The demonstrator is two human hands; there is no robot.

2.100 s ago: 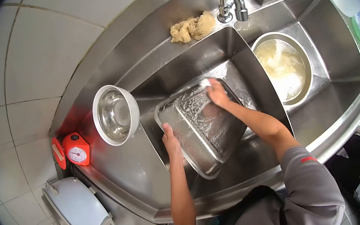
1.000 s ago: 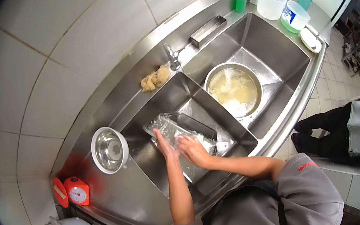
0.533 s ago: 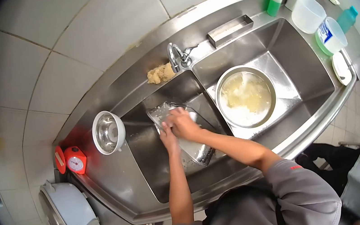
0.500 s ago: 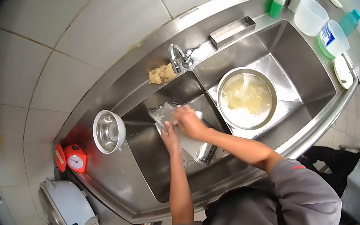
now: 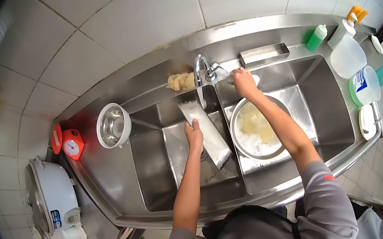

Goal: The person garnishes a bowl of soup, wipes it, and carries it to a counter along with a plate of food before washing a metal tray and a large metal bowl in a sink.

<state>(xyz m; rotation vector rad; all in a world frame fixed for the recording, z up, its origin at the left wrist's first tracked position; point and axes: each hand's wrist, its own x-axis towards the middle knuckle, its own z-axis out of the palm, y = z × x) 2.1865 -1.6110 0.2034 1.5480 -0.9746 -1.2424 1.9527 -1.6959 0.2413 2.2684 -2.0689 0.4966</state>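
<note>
My left hand (image 5: 194, 134) grips the long edge of a soapy rectangular steel tray (image 5: 209, 133), which stands tilted in the left sink basin (image 5: 157, 172) under the tap (image 5: 202, 69). My right hand (image 5: 243, 80) reaches over the right basin to the ledge behind it, fingers closed on a white sponge (image 5: 255, 79). A large steel bowl (image 5: 234, 128) of cloudy, sudsy water sits in the right basin below my right forearm.
A small steel bowl (image 5: 114, 125) and a red kitchen scale (image 5: 72, 144) sit left of the sink. A yellow scrubber (image 5: 181, 81) and a steel soap tray (image 5: 263, 55) lie on the back ledge. Bottles and plastic containers (image 5: 348, 55) stand right; a rice cooker (image 5: 53, 205) sits lower left.
My right hand left the tray and moved with the sponge to the back ledge by the tap. My left hand turned the tray more upright. The view shifted.
</note>
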